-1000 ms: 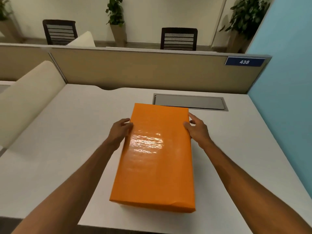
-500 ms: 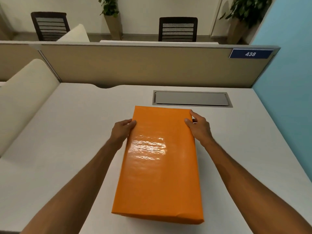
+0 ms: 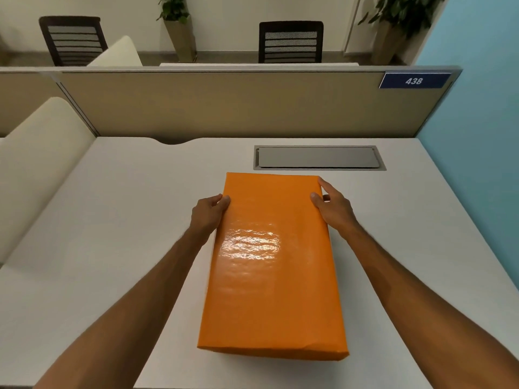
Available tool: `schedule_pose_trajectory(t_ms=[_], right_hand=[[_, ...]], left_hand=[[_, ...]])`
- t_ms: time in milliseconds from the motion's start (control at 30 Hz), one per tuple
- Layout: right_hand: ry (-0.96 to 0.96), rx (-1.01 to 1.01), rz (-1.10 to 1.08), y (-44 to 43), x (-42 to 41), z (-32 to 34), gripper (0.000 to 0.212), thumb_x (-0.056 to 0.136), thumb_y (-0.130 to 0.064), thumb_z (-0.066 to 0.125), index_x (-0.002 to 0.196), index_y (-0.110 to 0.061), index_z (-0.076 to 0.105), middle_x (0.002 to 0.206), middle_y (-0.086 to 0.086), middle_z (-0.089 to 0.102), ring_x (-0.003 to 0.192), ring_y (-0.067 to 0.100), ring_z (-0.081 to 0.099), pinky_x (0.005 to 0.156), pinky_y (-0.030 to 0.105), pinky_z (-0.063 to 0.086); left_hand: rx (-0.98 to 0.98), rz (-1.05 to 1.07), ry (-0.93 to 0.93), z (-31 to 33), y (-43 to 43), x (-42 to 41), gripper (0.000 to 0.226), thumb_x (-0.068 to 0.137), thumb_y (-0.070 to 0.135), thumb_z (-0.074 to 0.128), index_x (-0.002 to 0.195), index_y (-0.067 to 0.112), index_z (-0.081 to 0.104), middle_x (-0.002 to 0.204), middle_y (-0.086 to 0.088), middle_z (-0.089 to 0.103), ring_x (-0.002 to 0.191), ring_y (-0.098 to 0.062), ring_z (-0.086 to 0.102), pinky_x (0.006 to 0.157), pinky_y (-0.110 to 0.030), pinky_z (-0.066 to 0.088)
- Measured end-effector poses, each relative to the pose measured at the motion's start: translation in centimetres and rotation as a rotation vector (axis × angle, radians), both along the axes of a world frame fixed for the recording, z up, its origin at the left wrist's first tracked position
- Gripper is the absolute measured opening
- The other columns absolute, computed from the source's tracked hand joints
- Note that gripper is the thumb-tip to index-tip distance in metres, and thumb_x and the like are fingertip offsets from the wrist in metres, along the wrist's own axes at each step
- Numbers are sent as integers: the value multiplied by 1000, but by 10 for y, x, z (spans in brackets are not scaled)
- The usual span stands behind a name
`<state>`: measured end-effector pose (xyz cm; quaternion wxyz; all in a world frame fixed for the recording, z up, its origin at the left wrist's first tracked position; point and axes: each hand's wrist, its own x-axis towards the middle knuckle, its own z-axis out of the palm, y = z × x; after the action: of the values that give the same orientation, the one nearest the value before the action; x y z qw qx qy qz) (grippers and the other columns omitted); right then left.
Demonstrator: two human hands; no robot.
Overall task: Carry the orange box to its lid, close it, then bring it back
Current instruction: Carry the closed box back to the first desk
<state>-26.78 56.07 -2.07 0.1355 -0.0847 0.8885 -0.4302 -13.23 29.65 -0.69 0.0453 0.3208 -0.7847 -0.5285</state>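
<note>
The orange box [image 3: 273, 265] lies lengthwise on the white desk [image 3: 98, 234], its glossy orange lid on top and covering it. My left hand [image 3: 209, 213] presses against the box's left side near the far end, thumb on the top edge. My right hand [image 3: 334, 207] grips the right side near the far corner, fingers curled over the edge. The box's base under the lid is mostly hidden; only a pale strip shows at its near end.
A grey cable hatch [image 3: 318, 158] is set into the desk just beyond the box. A beige partition [image 3: 224, 105] with a blue 438 sign [image 3: 414, 80] runs along the back, a blue wall [image 3: 477, 136] on the right, a cream divider [image 3: 36, 153] on the left.
Both hands stay on the box's sides. The box and my view have shifted slightly nearer to the hatch and the partition; the grip looks the same.
</note>
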Motion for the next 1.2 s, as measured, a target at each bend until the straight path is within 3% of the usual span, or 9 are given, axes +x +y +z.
schedule_pose_trajectory(t_ms=[67, 167, 300, 533, 800, 933, 1100, 1200], right_hand=[[-8, -21, -16, 5, 9, 3, 61, 98, -42, 52, 154, -29, 29, 147, 12, 51, 126, 35, 55, 97, 50, 49], [-16, -24, -55, 18, 28, 1, 59, 97, -39, 57, 151, -25, 37, 142, 11, 56, 123, 32, 58, 95, 47, 50], [-51, -87, -101, 38, 57, -3, 52, 95, -35, 62, 144, -20, 49, 135, 9, 61, 113, 23, 60, 94, 41, 51], [-102, -194, -157, 59, 107, -10, 42, 96, -30, 62, 135, -16, 59, 126, 6, 67, 111, 25, 64, 96, 47, 55], [-149, -286, -158, 75, 149, -15, 45, 96, -36, 61, 138, -22, 56, 126, 2, 66, 112, 24, 64, 94, 48, 55], [-203, -353, -162, 86, 171, -20, 49, 95, -41, 60, 140, -25, 54, 127, -1, 65, 111, 20, 63, 93, 49, 55], [-290, -459, -169, 98, 194, -25, 52, 90, -42, 64, 139, -27, 54, 125, -6, 64, 113, 21, 62, 82, 43, 57], [-360, -512, -123, 101, 203, -25, 64, 85, -45, 69, 144, -32, 48, 127, -8, 62, 112, 20, 63, 76, 42, 59]], left_hand=[[-43, -22, -4, 2, 3, 5, 53, 100, 44, 44, 135, 6, 56, 131, -15, 63, 116, -34, 61, 103, -53, 45], [-55, -66, 30, 2, 8, 19, 42, 101, 41, 41, 114, 10, 65, 116, -14, 69, 103, -33, 66, 96, -48, 51], [-33, -128, 45, -3, 12, 46, 48, 100, 43, 43, 138, 15, 54, 129, -6, 64, 109, -26, 64, 100, -49, 49], [-15, -121, 79, -10, 21, 78, 46, 99, 40, 47, 138, 17, 53, 128, -5, 66, 108, -26, 66, 98, -50, 51], [81, -29, 84, -19, 39, 123, 56, 96, 45, 51, 146, 21, 44, 136, -3, 61, 113, -24, 63, 99, -50, 50], [134, 28, 108, -20, 50, 144, 53, 95, 43, 55, 143, 23, 48, 131, 0, 63, 100, -12, 65, 91, -39, 52], [181, 87, 110, -25, 58, 174, 51, 92, 37, 61, 140, 22, 52, 133, -3, 63, 103, -13, 64, 89, -38, 52], [293, 53, 78, -22, 60, 181, 68, 82, 44, 70, 143, 25, 48, 130, -3, 65, 106, -19, 65, 86, -40, 54]])
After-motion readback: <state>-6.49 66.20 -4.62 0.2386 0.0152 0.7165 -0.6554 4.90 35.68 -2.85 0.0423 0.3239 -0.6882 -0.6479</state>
